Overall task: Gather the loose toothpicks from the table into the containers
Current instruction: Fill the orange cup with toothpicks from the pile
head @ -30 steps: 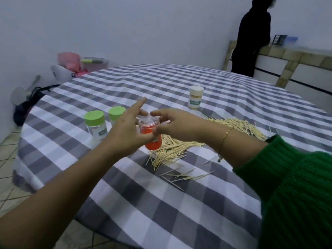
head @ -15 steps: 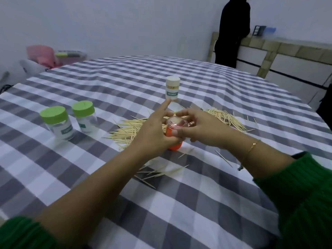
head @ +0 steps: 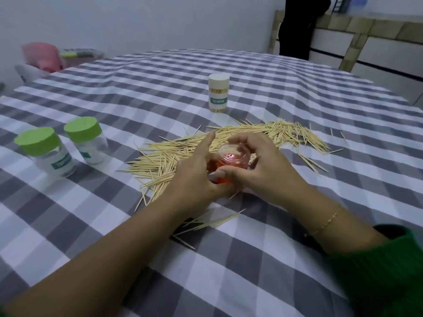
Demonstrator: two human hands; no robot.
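A small orange container [head: 232, 162] with a clear lid sits low over the checked tablecloth [head: 274, 271], held between both hands. My left hand [head: 194, 172] grips its left side, index finger pointing up. My right hand [head: 261, 165] curls round its lid and right side, thumb across the front. A wide heap of loose toothpicks [head: 251, 133] lies behind and to the left of the container, with a few strays [head: 212, 221] under my left wrist. Two clear jars with green lids [head: 41, 152] [head: 85, 138] stand at the left. A white toothpick jar [head: 218, 92] stands further back.
A person in black [head: 299, 26] stands at the back right beside a tiled counter [head: 366, 30]. Pink and white items [head: 43, 56] lie beyond the table's far left edge.
Both hands have brought the orange container down from mid-air to just over the cloth in front of the toothpick heap. The camera has turned and the jars now appear further left.
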